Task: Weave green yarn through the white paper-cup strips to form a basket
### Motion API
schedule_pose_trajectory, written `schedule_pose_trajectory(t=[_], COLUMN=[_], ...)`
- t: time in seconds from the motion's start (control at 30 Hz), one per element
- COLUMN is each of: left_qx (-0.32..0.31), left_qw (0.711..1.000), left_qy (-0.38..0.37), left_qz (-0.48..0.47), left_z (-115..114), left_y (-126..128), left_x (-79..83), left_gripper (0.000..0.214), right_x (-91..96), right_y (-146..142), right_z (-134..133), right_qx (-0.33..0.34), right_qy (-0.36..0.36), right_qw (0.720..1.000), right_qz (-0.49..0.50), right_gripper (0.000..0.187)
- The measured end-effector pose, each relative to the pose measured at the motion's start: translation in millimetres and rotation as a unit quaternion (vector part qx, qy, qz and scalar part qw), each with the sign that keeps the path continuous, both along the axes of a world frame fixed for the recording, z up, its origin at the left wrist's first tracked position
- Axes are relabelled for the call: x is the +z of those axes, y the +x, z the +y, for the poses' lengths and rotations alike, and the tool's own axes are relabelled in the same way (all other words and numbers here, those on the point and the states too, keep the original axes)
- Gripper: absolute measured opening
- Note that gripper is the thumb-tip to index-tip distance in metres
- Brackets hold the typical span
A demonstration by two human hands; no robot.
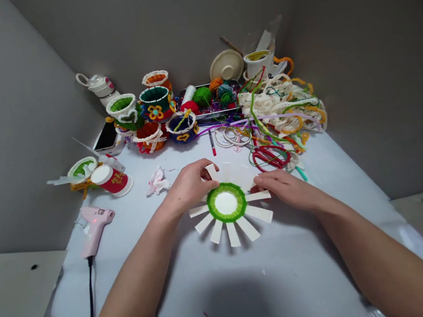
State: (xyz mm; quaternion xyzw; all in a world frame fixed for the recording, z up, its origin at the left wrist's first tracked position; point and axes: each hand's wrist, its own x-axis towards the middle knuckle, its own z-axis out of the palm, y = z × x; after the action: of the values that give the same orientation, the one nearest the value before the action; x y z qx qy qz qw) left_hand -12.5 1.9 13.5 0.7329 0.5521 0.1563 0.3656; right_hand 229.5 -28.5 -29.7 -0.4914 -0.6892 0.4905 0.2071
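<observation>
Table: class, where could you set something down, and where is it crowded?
The table is bare between the forearms, below the paper cup, and between the glue gun and left hand. The back, around the decorated cups and cords, is crowded.

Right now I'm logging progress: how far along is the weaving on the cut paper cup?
Done: a green woven ring circles the cup base. In hand: left hand and right hand pinch strips at the ring. Left: the strips' outer lengths are bare.

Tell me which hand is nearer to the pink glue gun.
Left. The left hand rests on the upper left strips of the cut paper cup, on the side toward the glue gun. The right hand touches the cup's right side, farther away.
</observation>
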Motion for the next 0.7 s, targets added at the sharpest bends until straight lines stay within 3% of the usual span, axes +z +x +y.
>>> schedule_pose_trajectory(t=[0.17,0.33,0.47,0.7], left_qx=[-0.019,-0.111,-0.146,-0.167], left_qw=[1.000,0.988,0.986,0.984], left_qy=[-0.019,-0.107,-0.080,-0.058], left_qz=[0.017,0.024,-0.010,0.019], left_z=[1,-1,-9,-18], left_y=[-1,-8,-1,18], left_x=[-3.2,2.4,8.0,4.6], left_gripper=[0.030,0.054,0.059,0.044], right_x=[7.2,10.4,11.9,10.6], right_y=[-1,-1,-2,-5], right_z=[0,-3,-6,-9], right_qx=[-0.008,0.049,0.083,0.112], right_qy=[0.007,-0.012,-0.015,-0.003], right_qw=[1.000,0.999,0.996,0.993], right_qz=[-0.004,0.002,0.009,0.025], right_gripper=[0.037,0.032,0.031,0.034])
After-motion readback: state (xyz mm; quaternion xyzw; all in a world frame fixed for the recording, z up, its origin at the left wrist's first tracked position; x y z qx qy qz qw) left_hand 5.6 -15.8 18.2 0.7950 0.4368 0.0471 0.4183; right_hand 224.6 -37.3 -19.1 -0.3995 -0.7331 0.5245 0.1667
